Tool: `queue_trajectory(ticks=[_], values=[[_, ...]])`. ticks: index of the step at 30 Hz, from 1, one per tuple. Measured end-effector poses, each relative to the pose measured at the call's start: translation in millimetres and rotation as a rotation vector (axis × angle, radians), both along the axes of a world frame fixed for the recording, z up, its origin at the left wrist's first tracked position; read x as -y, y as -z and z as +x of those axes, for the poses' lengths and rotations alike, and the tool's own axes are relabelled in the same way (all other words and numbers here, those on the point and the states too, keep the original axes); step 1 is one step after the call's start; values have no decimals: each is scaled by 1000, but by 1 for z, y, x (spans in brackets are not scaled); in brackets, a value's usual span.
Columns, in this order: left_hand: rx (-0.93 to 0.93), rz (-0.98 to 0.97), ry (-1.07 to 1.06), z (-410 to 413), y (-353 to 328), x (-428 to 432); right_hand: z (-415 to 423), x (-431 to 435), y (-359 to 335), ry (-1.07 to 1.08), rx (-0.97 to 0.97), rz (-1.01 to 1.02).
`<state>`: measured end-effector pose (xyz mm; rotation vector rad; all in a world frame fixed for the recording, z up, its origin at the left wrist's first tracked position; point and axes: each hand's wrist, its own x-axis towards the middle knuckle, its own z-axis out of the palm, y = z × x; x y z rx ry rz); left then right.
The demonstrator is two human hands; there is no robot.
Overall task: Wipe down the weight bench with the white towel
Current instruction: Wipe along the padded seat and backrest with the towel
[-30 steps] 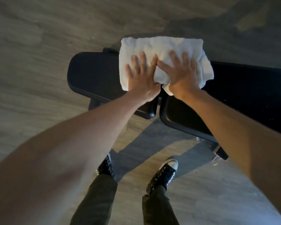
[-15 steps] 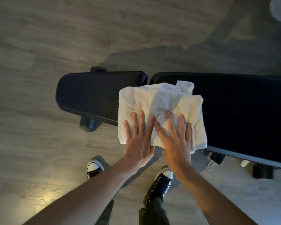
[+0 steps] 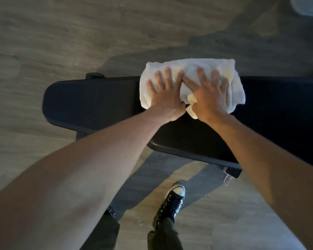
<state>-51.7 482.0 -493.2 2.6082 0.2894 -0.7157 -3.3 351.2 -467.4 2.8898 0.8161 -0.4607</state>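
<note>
The black padded weight bench (image 3: 90,100) runs left to right across the middle of the head view. A crumpled white towel (image 3: 222,69) lies over its far edge, near the gap between seat pad and back pad. My left hand (image 3: 166,98) presses flat on the towel's left half, fingers spread. My right hand (image 3: 208,98) presses on the right half, with a fold of cloth bunched under its thumb. Both arms are stretched out over the bench.
Grey wood-look floor surrounds the bench. My black-and-white sneaker (image 3: 173,199) stands just in front of it. A bench frame foot (image 3: 231,173) with a small white loop sticks out below the near edge. A pale round object (image 3: 307,4) sits at the top right corner.
Both hands pulled the towel back to the near edge of the bench, then pushed it forward again to the far edge, where it lies now.
</note>
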Motion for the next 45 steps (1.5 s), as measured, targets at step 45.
queue_trajectory(ticks=[45], values=[[197, 5, 113, -26, -2, 72, -32, 83, -22, 155, 20, 108]])
